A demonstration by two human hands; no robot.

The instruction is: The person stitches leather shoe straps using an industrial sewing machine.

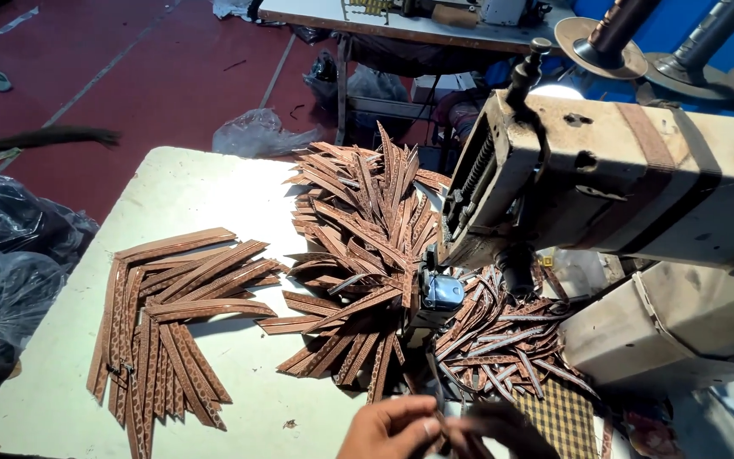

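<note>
Far left there's a heap of black plastic bags (6,272), partly cut off by the frame edge, sitting beside the pale tabletop (206,187). On the tabletop lies a loose stack of brown patterned strips (167,323), fanned out flat, and just right of it a much bigger tangled pile of the same strips (363,246) that runs right up against the old beige sewing machine (622,178). Under the machine's head a smaller bunch of strips (494,340) sits half in shadow, so it's hard to tell where one ends and another starts. Down at the bottom edge the left hand (392,429) is pinching a thin strip (437,416) between thumb and fingers, with only part of the hand in view. The right hand (503,429) is blurred and dark right next to it, touching the same strip, but whether its grip is closed I honestly can't tell. Behind, another table (401,25) is mostly cropped.
</note>
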